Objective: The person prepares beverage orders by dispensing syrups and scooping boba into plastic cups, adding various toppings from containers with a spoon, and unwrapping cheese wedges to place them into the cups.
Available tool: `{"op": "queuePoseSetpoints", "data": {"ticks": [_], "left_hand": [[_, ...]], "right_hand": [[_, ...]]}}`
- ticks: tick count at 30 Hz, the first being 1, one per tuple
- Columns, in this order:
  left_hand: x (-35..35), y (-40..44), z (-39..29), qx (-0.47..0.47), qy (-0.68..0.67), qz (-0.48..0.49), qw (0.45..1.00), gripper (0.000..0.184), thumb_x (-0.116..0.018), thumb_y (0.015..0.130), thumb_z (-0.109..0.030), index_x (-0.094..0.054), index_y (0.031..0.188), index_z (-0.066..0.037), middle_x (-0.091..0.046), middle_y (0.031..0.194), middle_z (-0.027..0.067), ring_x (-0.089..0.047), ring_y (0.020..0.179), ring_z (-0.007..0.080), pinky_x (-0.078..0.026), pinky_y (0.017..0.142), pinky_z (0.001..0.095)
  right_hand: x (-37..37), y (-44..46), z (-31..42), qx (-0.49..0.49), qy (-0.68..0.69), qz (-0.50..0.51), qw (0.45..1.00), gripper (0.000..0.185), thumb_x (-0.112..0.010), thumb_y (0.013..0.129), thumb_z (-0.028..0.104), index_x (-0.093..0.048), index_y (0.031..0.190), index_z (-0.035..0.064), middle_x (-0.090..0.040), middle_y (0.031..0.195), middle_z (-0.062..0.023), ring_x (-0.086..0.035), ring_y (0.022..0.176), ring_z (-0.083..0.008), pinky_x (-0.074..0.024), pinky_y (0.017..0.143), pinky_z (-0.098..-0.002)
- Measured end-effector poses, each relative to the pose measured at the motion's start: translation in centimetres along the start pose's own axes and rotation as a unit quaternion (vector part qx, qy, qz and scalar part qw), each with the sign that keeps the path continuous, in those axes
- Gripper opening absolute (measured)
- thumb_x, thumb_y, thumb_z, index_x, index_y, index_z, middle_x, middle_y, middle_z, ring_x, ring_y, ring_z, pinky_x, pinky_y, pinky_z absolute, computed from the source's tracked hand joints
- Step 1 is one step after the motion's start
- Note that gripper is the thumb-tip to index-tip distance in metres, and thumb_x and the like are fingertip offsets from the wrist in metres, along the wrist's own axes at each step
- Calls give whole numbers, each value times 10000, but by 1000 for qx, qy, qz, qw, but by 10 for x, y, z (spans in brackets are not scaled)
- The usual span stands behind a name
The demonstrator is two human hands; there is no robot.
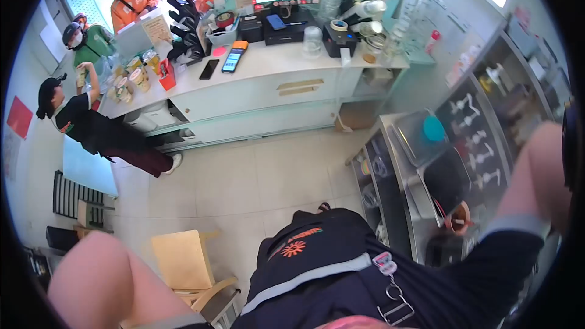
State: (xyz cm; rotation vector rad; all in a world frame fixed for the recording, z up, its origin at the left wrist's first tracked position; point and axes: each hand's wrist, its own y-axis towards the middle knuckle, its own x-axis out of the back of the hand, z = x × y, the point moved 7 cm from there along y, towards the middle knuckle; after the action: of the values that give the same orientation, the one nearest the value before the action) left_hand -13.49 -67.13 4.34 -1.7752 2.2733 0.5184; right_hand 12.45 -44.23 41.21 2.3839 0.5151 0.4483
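Two bent arms of mine fill the head view's edges, left arm (97,280) at lower left, right arm (536,183) at right; both hands lie outside the frame, so I cannot tell whether my fingers are spread or pinching. Nearest stand the wooden chair (183,256), lower left, and steel unit (399,161), right. Cups (139,79) stand on the table (268,64), upper left; what is done or left, I cannot judge.

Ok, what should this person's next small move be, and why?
Perhaps bring both hands into view: neither shows, only the bent left arm and the right arm at the picture's sides, and neither arm reaches the counter ahead.
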Motion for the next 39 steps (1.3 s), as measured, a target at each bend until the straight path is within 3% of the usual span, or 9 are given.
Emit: {"op": "queuePoseSetpoints", "data": {"ticks": [12, 19, 22, 27, 29, 30, 32, 36, 39], "left_hand": [[-181, 244, 23, -19, 47, 241, 969, 780, -730, 841, -212, -322, 1486, -51, -428, 1465, 168, -459, 1322, 316, -431, 1055, 471], [-253, 458, 225, 73, 12, 220, 973, 911, -782, 796, -231, -266, 1530, -73, -379, 1520, 174, -426, 1368, 324, -421, 1071, 480], [-305, 543, 351, 128, 21, 239, 962, 968, -804, 776, -239, -242, 1549, -82, -358, 1544, 177, -412, 1387, 328, -416, 1078, 484], [-461, 597, 396, -161, 279, 327, 888, 1052, -835, 710, -260, -235, 1570, -177, -305, 1590, 154, -335, 1442, 379, -408, 1063, 548], [-536, 586, 378, -235, 572, 425, 662, 915, -831, 707, -264, -384, 1505, -216, -372, 1538, 142, -393, 1387, 395, -465, 1023, 529], [-553, 590, 395, -239, 561, 447, 655, 915, -831, 707, -264, -384, 1505, -216, -372, 1538, 142, -393, 1387, 395, -465, 1023, 529], [-555, 605, 466, -116, 714, 528, 445, 696, -822, 695, -275, -562, 1338, -223, -449, 1429, 137, -466, 1274, 414, -466, 989, 577], [-509, 628, 471, -99, 698, 473, 528, 570, -826, 667, -221, -625, 1193, -132, -504, 1312, 142, -506, 1185, 383, -481, 962, 534], [-416, 660, 436, -84, 591, 298, 745, 544, -833, 682, -116, -608, 1177, -106, -546, 1265, 112, -545, 1160, 355, -503, 938, 474]], "right_hand": [[-5, -205, -129, 12, -42, -76, 996, 330, -521, 1003, 393, -644, 1126, 112, -712, 1063, -13, -669, 925, -106, -542, 816, -243], [5, -291, -200, -12, -132, -74, 988, 361, -490, 1028, 459, -633, 1130, 143, -723, 1045, 10, -687, 916, -93, -557, 807, -232], [-6, -375, -250, -207, -133, 7, 969, 327, -507, 1008, 402, -640, 1113, 122, -721, 1032, -8, -689, 911, -109, -557, 804, -244], [-82, -652, -263, -769, 36, 169, 616, 169, -641, 872, 21, -692, 1025, -32, -695, 989, -126, -673, 901, -208, -538, 805, -324], [-97, -731, -212, -896, 81, -8, 436, 171, -605, 940, 22, -683, 1083, -29, -702, 1017, -93, -662, 933, -153, -534, 841, -294], [-104, -758, -190, -927, 80, 7, 366, 195, -619, 949, 56, -677, 1115, -29, -704, 1011, -78, -660, 925, -140, -532, 847, -286], [-120, -812, -144, -948, 62, -9, 313, 212, -623, 955, 91, -678, 1126, -22, -712, 987, -76, -662, 914, -128, -530, 835, -280], [-206, -889, -84, -932, 242, 121, 243, 317, -650, 958, 201, -654, 1215, 15, -694, 1114, -94, -647, 1028, -163, -501, 936, -329], [-284, -939, -88, -892, 305, 222, 250, 472, -652, 957, 283, -580, 1336, 11, -626, 1302, -156, -578, 1228, -251, -443, 1052, -360]]}}
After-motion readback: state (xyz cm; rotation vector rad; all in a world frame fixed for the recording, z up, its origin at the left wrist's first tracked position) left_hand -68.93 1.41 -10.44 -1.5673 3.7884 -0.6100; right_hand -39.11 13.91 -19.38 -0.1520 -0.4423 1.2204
